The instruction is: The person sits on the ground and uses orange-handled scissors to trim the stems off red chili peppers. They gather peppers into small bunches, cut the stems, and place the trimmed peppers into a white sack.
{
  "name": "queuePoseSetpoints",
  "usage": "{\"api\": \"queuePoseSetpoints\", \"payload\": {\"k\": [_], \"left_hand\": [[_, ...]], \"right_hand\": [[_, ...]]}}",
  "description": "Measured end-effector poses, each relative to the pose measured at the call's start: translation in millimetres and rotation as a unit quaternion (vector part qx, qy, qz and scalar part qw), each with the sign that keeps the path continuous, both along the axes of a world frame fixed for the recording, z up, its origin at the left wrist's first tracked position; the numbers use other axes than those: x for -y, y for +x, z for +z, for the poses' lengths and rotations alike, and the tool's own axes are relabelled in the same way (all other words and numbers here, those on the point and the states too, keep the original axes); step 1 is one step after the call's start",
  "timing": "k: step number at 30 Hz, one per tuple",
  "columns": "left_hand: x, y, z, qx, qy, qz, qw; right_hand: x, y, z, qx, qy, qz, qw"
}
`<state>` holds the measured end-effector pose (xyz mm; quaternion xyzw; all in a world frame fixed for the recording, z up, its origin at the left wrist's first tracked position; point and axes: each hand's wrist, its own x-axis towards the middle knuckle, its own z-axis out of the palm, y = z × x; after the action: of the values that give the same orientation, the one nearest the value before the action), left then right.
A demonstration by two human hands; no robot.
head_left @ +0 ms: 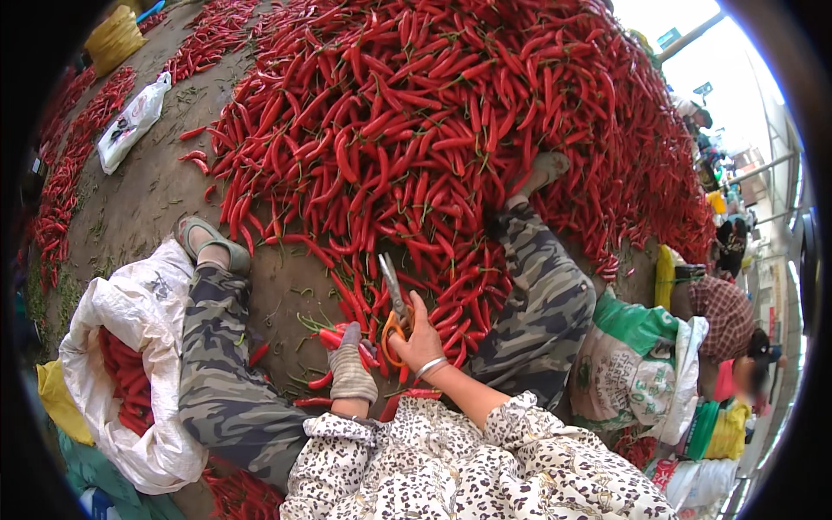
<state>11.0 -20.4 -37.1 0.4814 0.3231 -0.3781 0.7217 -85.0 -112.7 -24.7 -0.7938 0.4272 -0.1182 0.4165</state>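
Observation:
In my right hand (pixel 419 341) is a pair of scissors (pixel 394 295) with orange handles, its blades pointing away from me. A bracelet circles that wrist. My left hand (pixel 350 364), in a grey knitted glove, is closed around a few red chili peppers (pixel 331 336) whose green stems stick out to the left. Loose chilies lie between my legs, right beside both hands. Just ahead rises a large heap of red chilies (pixel 416 121) with green stems.
To my left stands an open white sack (pixel 165 347) with red chilies inside. A green and white sack (pixel 637 355) stands by my right knee. Cut stems litter the ground (pixel 282 277). A white plastic bag (pixel 134 121) lies at the far left. Other people (pixel 719 312) are at the right.

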Motion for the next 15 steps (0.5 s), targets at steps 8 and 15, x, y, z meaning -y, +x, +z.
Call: {"api": "queuePoseSetpoints", "payload": {"k": [8, 15], "left_hand": [[-5.4, 0.6, 20.9, -0.024, -0.053, 0.023, 0.998], [7.5, -19.3, 16.5, -0.032, -0.055, -0.08, 0.995]], "right_hand": [[146.3, 117.6, 64.4, 0.205, -0.252, 0.059, 0.944], [284.7, 175.7, 105.6, -0.204, -0.359, 0.131, 0.901]]}}
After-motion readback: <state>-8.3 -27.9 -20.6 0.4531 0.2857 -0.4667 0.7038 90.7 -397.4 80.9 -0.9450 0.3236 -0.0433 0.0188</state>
